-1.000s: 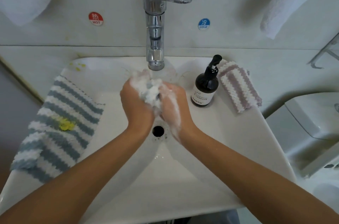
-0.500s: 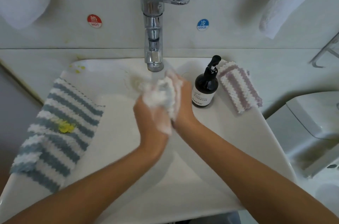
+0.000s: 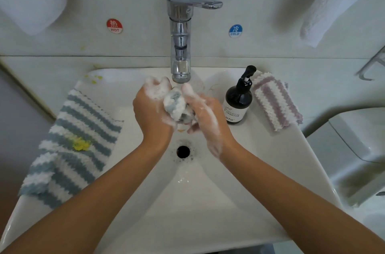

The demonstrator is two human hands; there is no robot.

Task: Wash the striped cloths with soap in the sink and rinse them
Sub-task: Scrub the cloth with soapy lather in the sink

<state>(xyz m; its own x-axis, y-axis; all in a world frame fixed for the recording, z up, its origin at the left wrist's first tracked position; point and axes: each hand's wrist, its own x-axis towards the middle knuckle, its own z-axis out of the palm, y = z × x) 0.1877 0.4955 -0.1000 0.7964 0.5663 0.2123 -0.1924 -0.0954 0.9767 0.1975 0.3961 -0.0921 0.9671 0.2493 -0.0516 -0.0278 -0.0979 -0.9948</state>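
Note:
A bunched, soapy grey-and-white striped cloth (image 3: 176, 106) sits between my two hands, over the white sink (image 3: 260, 162) just below the tap spout. My left hand (image 3: 152, 106) grips its left side, fingers curled and covered in foam. On the other side my right hand (image 3: 205, 112) holds the cloth, lather running down to the wrist. A larger blue-and-white striped cloth (image 3: 70, 145) with a yellow stain lies on the sink's left rim. A pink-and-white striped cloth (image 3: 275, 101) lies on the right rim behind a dark soap pump bottle (image 3: 237, 101).
The chrome tap (image 3: 180, 39) stands at the back centre, with no water stream visible. The drain (image 3: 183, 151) lies under my wrists. Hot and cold stickers mark the wall. White towels hang at the upper left and upper right. A toilet (image 3: 358, 149) stands to the right.
My hands have shifted back and forth around the soapy cloth, rubbing it. The left hand moved back to the left side and the grey stripes show through the foam now.

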